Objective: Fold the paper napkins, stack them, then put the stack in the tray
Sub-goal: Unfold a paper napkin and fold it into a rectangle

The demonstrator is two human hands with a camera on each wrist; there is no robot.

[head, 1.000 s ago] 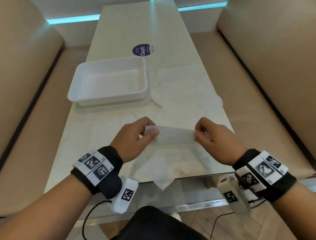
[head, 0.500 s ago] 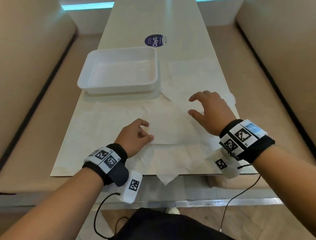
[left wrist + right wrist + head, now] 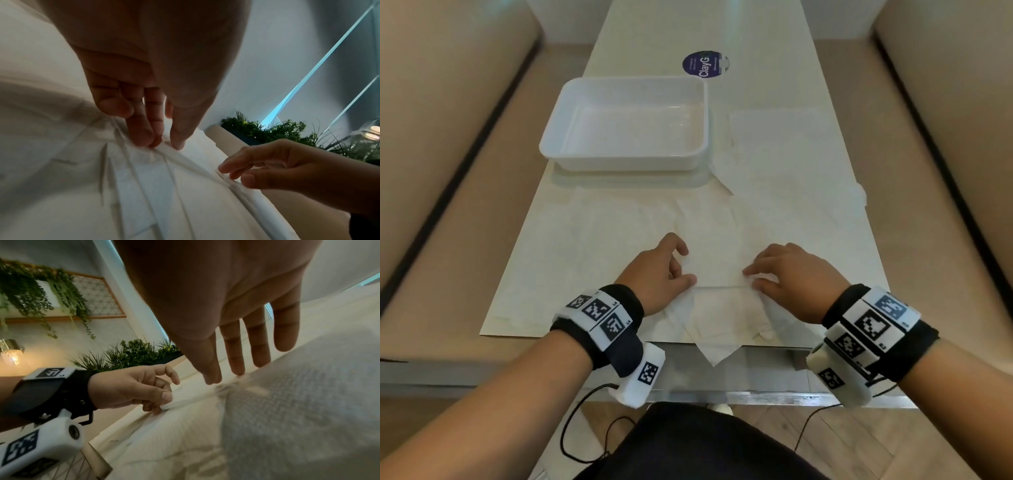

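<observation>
Both forearms are extended forward side by side, each wrist wrapped in a black band with white coded markers. The left hand (image 3: 657,274) is held knuckles-up, its thumb and curled fingers (image 3: 144,134) pinched together at the tips. The right hand (image 3: 792,274) is spread palm-down, its fingers (image 3: 257,350) nearly straight and lowered, with the thumb stretched toward the left hand.

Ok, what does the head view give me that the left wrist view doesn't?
Only the head view shows the white tray, nothing in it, the round sticker beyond it and more napkins spread to its right. Only the left wrist view shows the left hand pinching a napkin edge between thumb and fingers, plus plants behind. Both show the right hand at that napkin.
</observation>
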